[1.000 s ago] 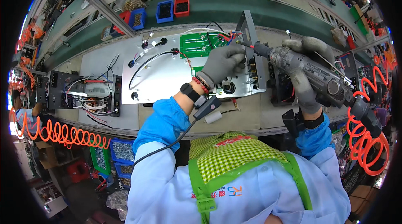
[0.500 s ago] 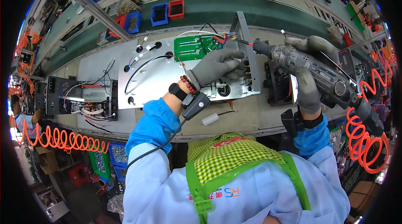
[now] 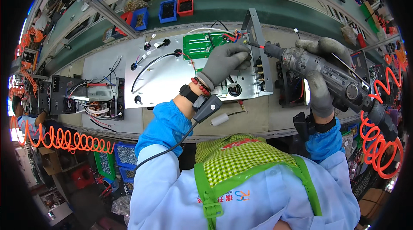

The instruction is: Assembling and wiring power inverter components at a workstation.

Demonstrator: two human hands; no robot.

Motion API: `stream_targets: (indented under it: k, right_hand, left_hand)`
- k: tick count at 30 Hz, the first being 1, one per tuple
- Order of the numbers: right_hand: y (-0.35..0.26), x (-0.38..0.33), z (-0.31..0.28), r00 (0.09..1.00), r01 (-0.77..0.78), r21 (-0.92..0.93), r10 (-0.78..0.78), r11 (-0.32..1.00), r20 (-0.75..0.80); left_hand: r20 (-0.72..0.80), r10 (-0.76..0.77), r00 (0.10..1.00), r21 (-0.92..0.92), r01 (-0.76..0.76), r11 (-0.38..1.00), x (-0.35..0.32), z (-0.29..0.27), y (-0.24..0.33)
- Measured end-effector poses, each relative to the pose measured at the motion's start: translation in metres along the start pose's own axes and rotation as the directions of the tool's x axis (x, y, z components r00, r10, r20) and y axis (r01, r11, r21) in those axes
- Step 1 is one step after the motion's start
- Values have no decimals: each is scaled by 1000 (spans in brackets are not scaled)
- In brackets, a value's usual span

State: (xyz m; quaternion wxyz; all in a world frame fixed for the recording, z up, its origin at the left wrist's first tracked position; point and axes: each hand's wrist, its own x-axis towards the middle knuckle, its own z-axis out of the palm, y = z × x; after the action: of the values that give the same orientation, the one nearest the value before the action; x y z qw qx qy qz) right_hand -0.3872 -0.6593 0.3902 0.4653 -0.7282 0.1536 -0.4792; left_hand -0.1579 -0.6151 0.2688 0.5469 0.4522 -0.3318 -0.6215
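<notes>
My left hand (image 3: 226, 60), in a grey glove, rests on a silver metal chassis (image 3: 172, 79) with its fingers pinched near the screwdriver tip, beside a green circuit board (image 3: 200, 45). My right hand (image 3: 320, 75), also gloved, grips a grey powered screwdriver (image 3: 322, 73) held level, its bit pointing left at the chassis's upright side bracket (image 3: 258, 45). Black cables (image 3: 150, 62) run across the chassis top. A wrist strap with a cord (image 3: 206, 107) hangs from my left wrist.
A second black unit with wiring (image 3: 86, 96) sits to the left on the bench. Small red and blue parts bins (image 3: 172, 10) line the green shelf behind. Orange coiled air hoses hang at the left (image 3: 60, 137) and right (image 3: 380, 144). Blue bins of screws (image 3: 127, 157) stand below the bench edge.
The view has shifted slightly. My left hand has stayed on the chassis and the screwdriver has kept its tip at the bracket, with little movement.
</notes>
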Motion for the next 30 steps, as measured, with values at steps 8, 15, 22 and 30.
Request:
stream_targets:
  k: [8,15,22,30]
  right_hand:
    - [13,5,-3,996,70,76,-75,995,53]
    - [16,4,4,999,-37,42,35,998,31]
    - [20,5,7,998,-34,-16,34,999,43]
    - [17,22,30,989,-94,-267,121,959,89]
  left_hand:
    - [-128,187,974,458,-109,882,9,-4,-2]
    - [-170,189,967,495,-82,865,9,-2,-1]
    - [-179,229,957,542,-98,834,11,-5,-5]
    - [-152,322,934,738,-109,666,22,-8,-15]
